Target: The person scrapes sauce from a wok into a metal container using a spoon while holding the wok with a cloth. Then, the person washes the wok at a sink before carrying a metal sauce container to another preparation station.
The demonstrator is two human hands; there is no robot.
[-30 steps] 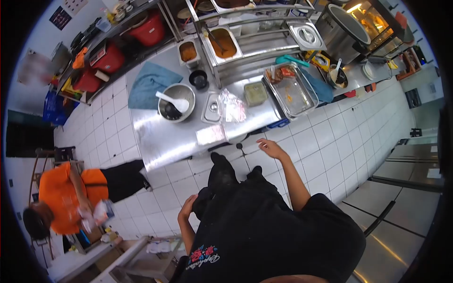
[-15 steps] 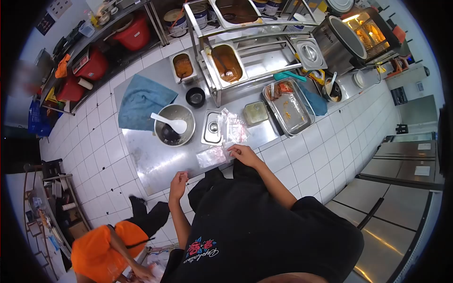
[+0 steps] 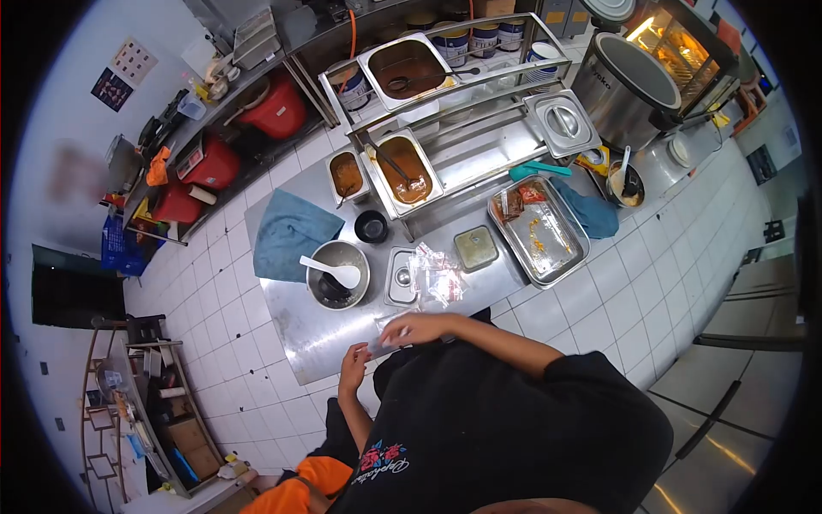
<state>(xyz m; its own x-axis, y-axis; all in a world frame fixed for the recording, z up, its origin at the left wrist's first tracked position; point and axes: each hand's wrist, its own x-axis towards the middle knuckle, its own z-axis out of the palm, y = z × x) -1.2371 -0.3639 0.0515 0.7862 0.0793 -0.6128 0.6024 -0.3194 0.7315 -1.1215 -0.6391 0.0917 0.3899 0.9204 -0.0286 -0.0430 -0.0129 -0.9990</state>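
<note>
My right hand (image 3: pixel 413 328) reaches over the near edge of the steel table, its fingers closed on a small clear plastic bag (image 3: pixel 378 347). My left hand (image 3: pixel 353 368) is at the other end of this bag, fingertips pinched at its edge. The bag is partly hidden by my fingers. Just beyond lies a pile of clear plastic bags with red print (image 3: pixel 438 279), partly over a small steel lid (image 3: pixel 402 277). To the left stands a metal bowl (image 3: pixel 360 289) with a white rice paddle (image 3: pixel 342 274) and a black bowl inside.
A blue cloth (image 3: pixel 295 236), a black bowl (image 3: pixel 371 226), a greenish square container (image 3: pixel 476 248) and a steel tray (image 3: pixel 561 261) with food bits lie on the table (image 3: pixel 308 343). Sauce pans (image 3: pixel 402 171) stand behind. A person in orange (image 3: pixel 317 475) is at lower left.
My right hand has moved left toward my left hand, and both now hold a clear bag between them. The view has shifted. The person in orange is now mostly hidden by my body.
</note>
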